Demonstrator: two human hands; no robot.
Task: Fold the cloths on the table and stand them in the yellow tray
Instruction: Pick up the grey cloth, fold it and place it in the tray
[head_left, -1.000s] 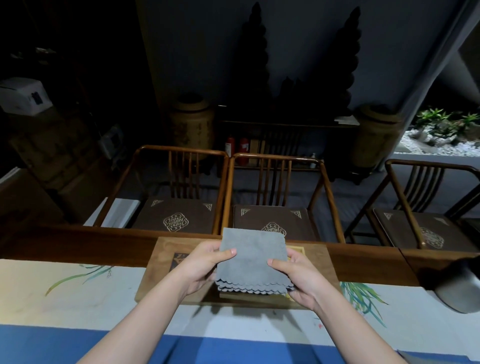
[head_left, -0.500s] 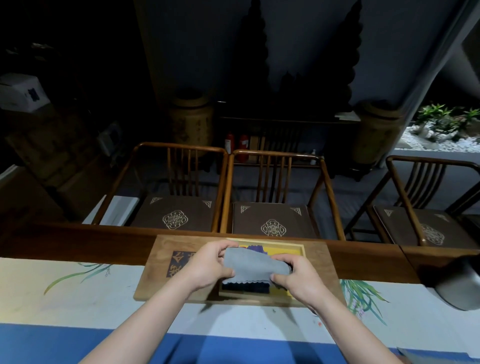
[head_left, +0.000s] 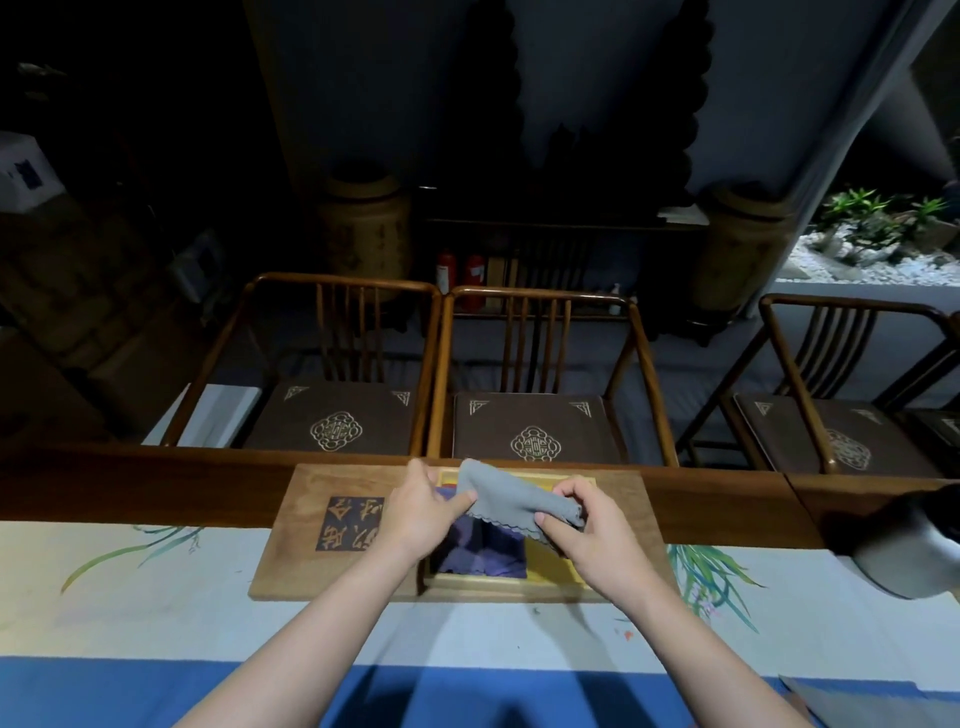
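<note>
Over the yellow tray (head_left: 550, 564), sunk into a flat wooden board (head_left: 311, 551) on the table (head_left: 156, 613), we hold a folded grey cloth w/ a scalloped edge (head_left: 511, 499). Our left hand (head_left: 418, 514) pinches its left end, thumb on top; our right hand (head_left: 587, 525) has fingers curled round the right end, so both grips are clamped on the cloth. It hangs just above the tray, tilted, not yet stood inside.

Handling, as we judge it: thin, soft, v. light microfibre-type fabric, no stiffness of its own. It sags between the two grips, and we expect the folds to spring open if either end is let go early. Best hold is at both short ends, pinching all layers together, scalloped edge kept to one side. Probably not slippery; no breakage risk.

A dark purple folded cloth (head_left: 480, 551) already sits in the tray's left part, crumpled-looking and matte; whether it stands upright we can't tell. The tray has a smooth, low rim. The board is fine-grained wood w/ a dark carved square panel (head_left: 353, 522). The table wears a pale runner w/ painted green leaves (head_left: 711, 577) and a blue band near us.
</note>
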